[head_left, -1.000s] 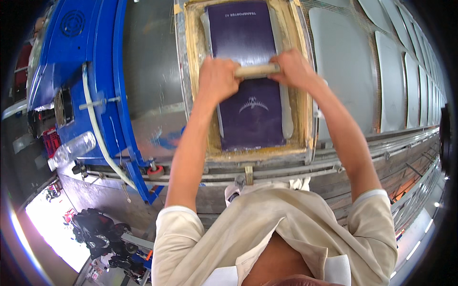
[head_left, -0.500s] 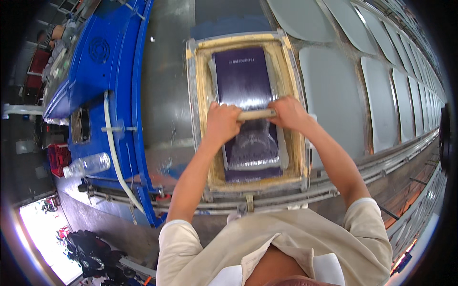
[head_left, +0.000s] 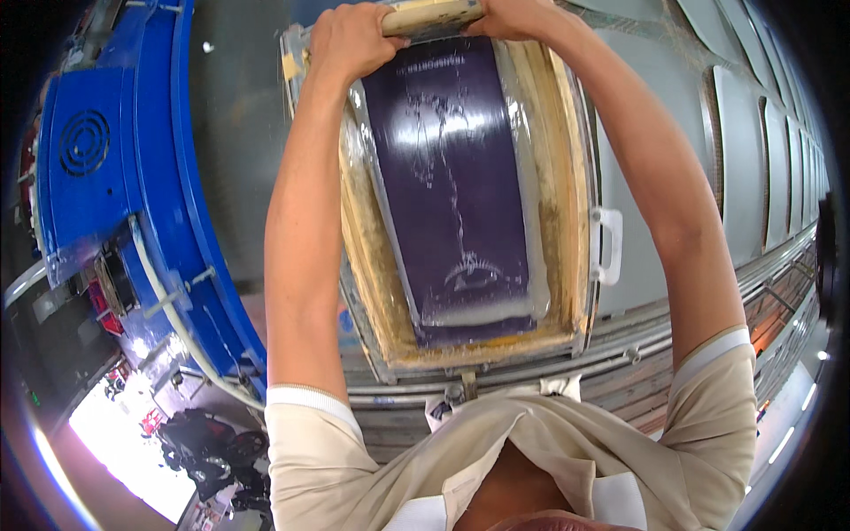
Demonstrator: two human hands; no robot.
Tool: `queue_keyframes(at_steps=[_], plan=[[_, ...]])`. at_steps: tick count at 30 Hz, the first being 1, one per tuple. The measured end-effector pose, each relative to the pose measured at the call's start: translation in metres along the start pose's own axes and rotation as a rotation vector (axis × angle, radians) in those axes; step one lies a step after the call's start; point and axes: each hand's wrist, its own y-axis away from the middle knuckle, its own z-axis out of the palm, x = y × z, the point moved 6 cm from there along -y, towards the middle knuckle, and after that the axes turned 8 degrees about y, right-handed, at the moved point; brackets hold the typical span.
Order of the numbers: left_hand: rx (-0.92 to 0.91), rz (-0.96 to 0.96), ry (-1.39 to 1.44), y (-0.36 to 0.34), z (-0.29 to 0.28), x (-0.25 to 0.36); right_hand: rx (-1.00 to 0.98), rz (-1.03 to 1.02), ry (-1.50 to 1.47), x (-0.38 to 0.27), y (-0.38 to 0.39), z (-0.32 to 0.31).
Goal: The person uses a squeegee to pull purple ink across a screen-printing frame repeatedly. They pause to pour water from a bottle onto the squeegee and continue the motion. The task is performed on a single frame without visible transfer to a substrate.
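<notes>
My left hand and my right hand grip the two ends of a pale bar squeegee at the far end of a screen frame, their fingers closed on it. The frame has worn yellowish inner edges, with a white handle on its right side. Inside it lies a long dark purple screen with pale lettering, a curved pale design near the close end, glossy streaks and translucent residue along its edges.
A blue machine housing with a round vent and pale hose stands at the left. Rows of grey flat panels run along the right. Metal rails cross just before my body. A black motorbike is beyond at lower left.
The squeegee and both hands have moved from the middle of the screen to its far end. The translucent smear that was mid-screen now shows as streaks and residue.
</notes>
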Motion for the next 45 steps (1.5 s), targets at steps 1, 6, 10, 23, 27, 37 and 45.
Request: queue_keyframes(at_steps=[1, 6, 10, 23, 27, 37, 45], plan=[[-0.003, 0.013, 0.002, 0.013, 0.001, 0.006, -0.018, 0.013, 0.03, -0.007, 0.009, -0.005], [-0.087, -0.007, 0.096, 0.121, -0.002, 0.063, -0.143, 0.008, -0.055, -0.069, 0.115, -0.001], [-0.107, 0.008, 0.131, 0.246, 0.017, 0.116, -0.177, 0.028, -0.087, -0.131, 0.238, 0.016], [-0.06, 0.066, 0.081, 0.402, 0.028, 0.175, 0.179, 0.401, -0.568, -0.142, 0.367, -0.001], [-0.011, 0.055, 0.114, 0.42, 0.013, 0.188, 0.417, 0.729, -0.388, -0.044, 0.37, 0.021], [0.21, 0.092, 0.116, 0.486, 0.036, 0.215, 0.445, 0.925, -0.622, -0.031, 0.361, 0.062], [0.288, 0.145, 0.066, 0.432, 0.03, 0.2, 0.514, 0.917, -0.598, -0.032, 0.373, 0.041]])
